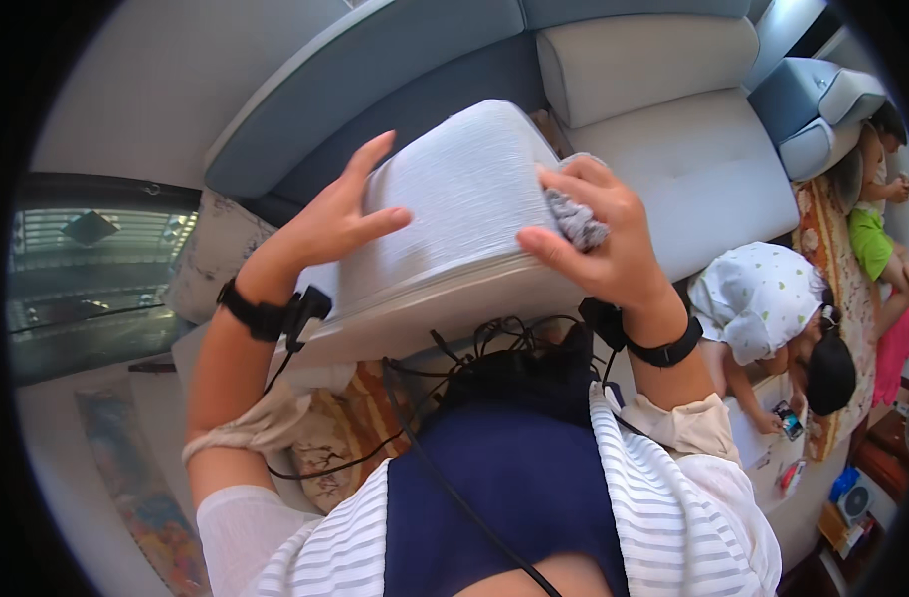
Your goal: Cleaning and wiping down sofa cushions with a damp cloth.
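A pale grey fabric sofa cushion [454, 186] stands tilted before me. My left hand [342, 205] is at the cushion's left side, thumb and index finger spread apart. Whether its palm presses on the fabric is hard to see. At the right end, my right hand [611, 235] grips a crumpled grey cloth [576, 222] against the cushion. The thumb of that hand lies near the cushion's lower edge.
Behind are the sofa's blue backrest [395, 82] and another seat cushion [671, 172]. Black cables [492, 343] hang at my chest. On the right, a person [760, 306] leans over a phone [787, 420]; another person [876, 186] sits farther off. A patterned pillow [219, 257] lies left.
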Demonstrator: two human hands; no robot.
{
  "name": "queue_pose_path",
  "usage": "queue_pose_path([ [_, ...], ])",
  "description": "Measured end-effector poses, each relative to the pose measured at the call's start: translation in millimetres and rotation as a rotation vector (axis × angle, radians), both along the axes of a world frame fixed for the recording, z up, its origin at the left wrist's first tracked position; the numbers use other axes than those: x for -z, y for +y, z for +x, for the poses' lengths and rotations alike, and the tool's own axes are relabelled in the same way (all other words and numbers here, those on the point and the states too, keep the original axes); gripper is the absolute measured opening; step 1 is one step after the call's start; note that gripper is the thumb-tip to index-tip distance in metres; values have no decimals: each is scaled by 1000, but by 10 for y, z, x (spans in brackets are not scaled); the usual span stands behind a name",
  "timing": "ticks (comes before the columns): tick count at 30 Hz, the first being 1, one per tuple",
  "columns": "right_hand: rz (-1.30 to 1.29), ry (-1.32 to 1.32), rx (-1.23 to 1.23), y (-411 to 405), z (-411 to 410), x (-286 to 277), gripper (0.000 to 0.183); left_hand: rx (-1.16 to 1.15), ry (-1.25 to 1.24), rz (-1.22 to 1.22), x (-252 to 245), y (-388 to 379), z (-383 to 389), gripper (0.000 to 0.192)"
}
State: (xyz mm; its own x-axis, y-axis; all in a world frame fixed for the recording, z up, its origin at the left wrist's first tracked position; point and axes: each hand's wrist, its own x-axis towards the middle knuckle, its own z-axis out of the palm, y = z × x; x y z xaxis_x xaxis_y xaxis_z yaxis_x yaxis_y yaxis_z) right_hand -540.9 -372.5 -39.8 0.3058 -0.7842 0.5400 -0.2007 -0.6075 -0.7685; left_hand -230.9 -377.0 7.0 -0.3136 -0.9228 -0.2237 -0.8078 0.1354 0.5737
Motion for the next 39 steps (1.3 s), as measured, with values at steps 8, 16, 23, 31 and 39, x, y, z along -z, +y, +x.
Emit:
queue_pose_path([
  [8, 44, -330, -42, 185, -216, 313, 37, -96, 115, 72, 158, -547, -545, 42],
  [16, 427, -718, 191, 358, -1068, 1203, 18, 125, -78, 217, 810, -817, -1521, 26],
  [23, 588, -766, 537, 268, -1970, 2258, 16, 359, -232, 379, 1625, -947, -2193, 102],
  [31, 731, -1206, 593, 437, -2120, 2280, 25, 524, -267, 67, 1512, -371, -2218, 108],
  [39, 272, -179, 337, 349, -1943, 1781, 32, 639, -314, -313, 1830, -436, -2006, 101],
])
